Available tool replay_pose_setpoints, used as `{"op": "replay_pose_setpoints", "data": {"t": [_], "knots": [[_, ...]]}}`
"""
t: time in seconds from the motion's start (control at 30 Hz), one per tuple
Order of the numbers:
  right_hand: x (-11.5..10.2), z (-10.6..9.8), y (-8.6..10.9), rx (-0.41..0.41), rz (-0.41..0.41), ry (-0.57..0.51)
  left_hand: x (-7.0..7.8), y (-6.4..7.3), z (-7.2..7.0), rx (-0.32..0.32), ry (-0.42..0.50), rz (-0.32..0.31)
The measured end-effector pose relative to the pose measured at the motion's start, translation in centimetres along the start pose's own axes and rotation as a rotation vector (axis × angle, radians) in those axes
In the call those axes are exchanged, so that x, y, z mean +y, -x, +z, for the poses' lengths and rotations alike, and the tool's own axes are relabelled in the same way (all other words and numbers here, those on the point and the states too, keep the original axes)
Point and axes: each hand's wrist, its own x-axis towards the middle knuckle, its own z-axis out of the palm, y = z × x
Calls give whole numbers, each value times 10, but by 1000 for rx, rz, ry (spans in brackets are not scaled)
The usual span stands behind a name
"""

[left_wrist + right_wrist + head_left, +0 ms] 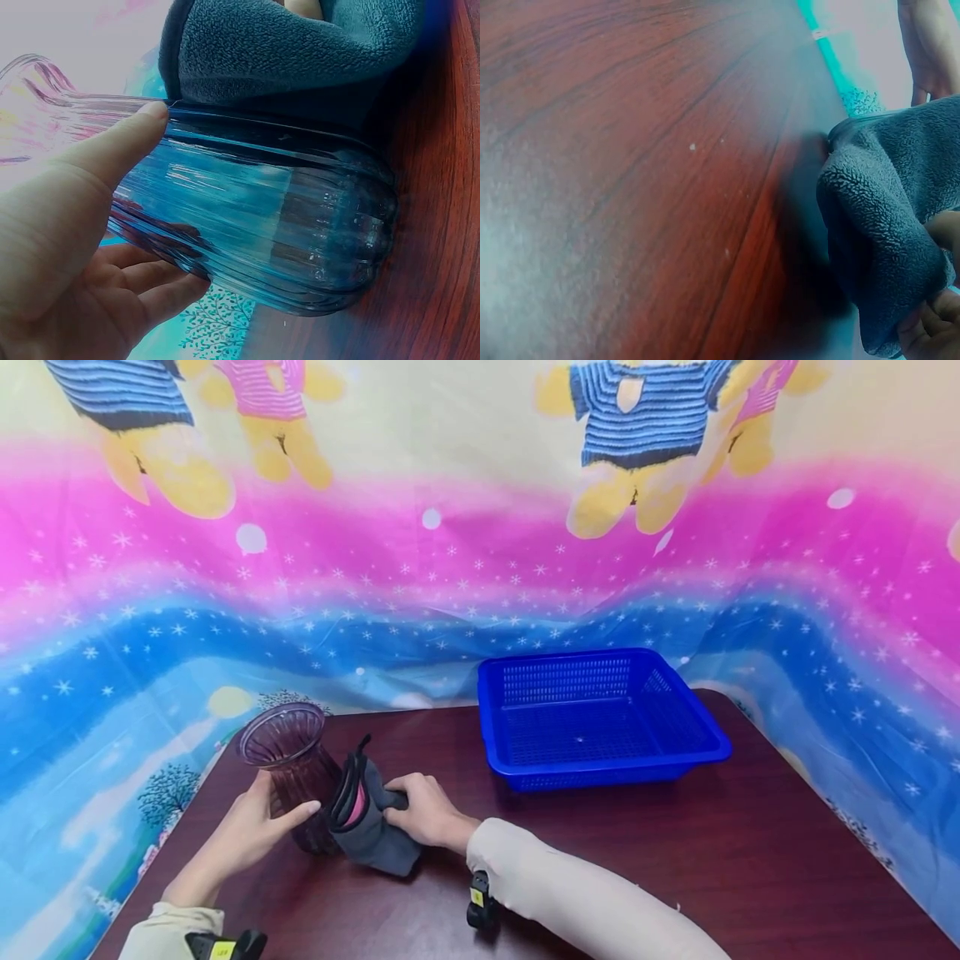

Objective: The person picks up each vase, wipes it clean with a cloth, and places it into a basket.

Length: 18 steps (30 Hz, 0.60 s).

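Note:
A ribbed purple glass vase (303, 777) with a flared rim stands at the left of the table. My left hand (258, 822) grips its middle, thumb on the near side and fingers round the far side. In the left wrist view the see-through vase (247, 202) looks bluish, its base close to the wood. My right hand (427, 810) pinches a folded dark grey cloth (378, 843) with a black edge and a bit of pink showing. The fuzzy cloth (885, 195) bunches between thumb and fingers in the right wrist view. It lies against the vase's right side.
A blue plastic basket (600, 768) with slotted walls stands at the back right of the dark red-brown table (675, 860). A printed curtain (450, 560) hangs behind the table and along both sides. Each forearm carries a black wrist strap (480, 893).

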Motion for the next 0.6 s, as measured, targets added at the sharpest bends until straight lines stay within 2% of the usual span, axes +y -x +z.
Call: {"op": "replay_pose_setpoints", "data": {"t": [0.2,0.6], "knots": [[-1,-7,3,2,-13,6,-1,0,1,14,-1,12],[2,-17,9,-9,-44,45,-1,0,2,9,35,-5]]}}
